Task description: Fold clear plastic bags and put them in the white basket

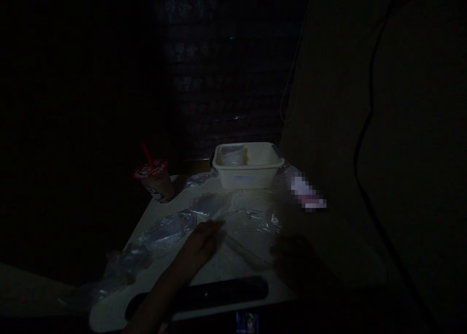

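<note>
The light is very dim. A clear plastic bag (242, 250), its near edge folded or rolled into a slanting strip, lies on the white table between my hands. My left hand (204, 239) has its fingers closed at the upper left end of that strip. At the lower right end is my right hand (292, 256), deep in shadow. Its fingertips seem to touch the plastic, but whether they grip it cannot be made out. More clear plastic (255, 219) lies flat just beyond both hands.
A white plastic tub (250, 178) at the back holds a wrapped bundle (232, 155). To its left stands a cup with a red lid and straw (156, 180). Crumpled plastic bags (168, 229) cover the table's left side. A long black bar (226, 292) lies along the near edge.
</note>
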{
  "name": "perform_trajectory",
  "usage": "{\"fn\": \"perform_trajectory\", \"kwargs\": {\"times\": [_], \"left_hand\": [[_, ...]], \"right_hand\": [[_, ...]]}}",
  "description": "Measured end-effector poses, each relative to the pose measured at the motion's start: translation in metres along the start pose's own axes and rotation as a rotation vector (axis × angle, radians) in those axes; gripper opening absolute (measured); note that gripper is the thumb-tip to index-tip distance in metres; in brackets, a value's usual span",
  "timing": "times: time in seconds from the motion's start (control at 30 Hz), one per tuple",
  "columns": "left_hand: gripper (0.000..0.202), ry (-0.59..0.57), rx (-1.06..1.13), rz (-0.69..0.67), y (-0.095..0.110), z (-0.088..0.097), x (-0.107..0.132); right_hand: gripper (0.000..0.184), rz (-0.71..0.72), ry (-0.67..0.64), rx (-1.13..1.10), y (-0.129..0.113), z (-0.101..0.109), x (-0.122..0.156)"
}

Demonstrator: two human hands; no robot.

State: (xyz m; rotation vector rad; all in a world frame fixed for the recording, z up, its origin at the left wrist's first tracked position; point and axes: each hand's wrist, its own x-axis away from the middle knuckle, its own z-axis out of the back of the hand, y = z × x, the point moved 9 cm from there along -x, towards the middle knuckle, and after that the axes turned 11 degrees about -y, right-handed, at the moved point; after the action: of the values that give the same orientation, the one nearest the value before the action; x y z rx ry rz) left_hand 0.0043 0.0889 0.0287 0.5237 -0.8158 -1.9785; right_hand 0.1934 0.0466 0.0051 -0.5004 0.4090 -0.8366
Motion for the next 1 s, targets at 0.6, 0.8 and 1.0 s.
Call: {"fn": "perform_trajectory", "kwargs": {"times": [0.6,0.8,1.0], "left_hand": [[0.052,0.068,-0.667,-0.042,0.041,-0.074,0.013],[0.056,-0.034,-0.714,-0.013,0.042,-0.081,0.02],[0.057,-0.024,-0.747,-0.021,0.045,-0.079,0.023]], "right_hand": [[0.028,0.142,-0.013,0.311,-0.03,0.003,-0.033],[0.03,0.002,-0.024,0.491,0.005,0.009,-0.072],[0.03,-0.103,-0.006,0.57,0.039,0.025,-0.087]]}}
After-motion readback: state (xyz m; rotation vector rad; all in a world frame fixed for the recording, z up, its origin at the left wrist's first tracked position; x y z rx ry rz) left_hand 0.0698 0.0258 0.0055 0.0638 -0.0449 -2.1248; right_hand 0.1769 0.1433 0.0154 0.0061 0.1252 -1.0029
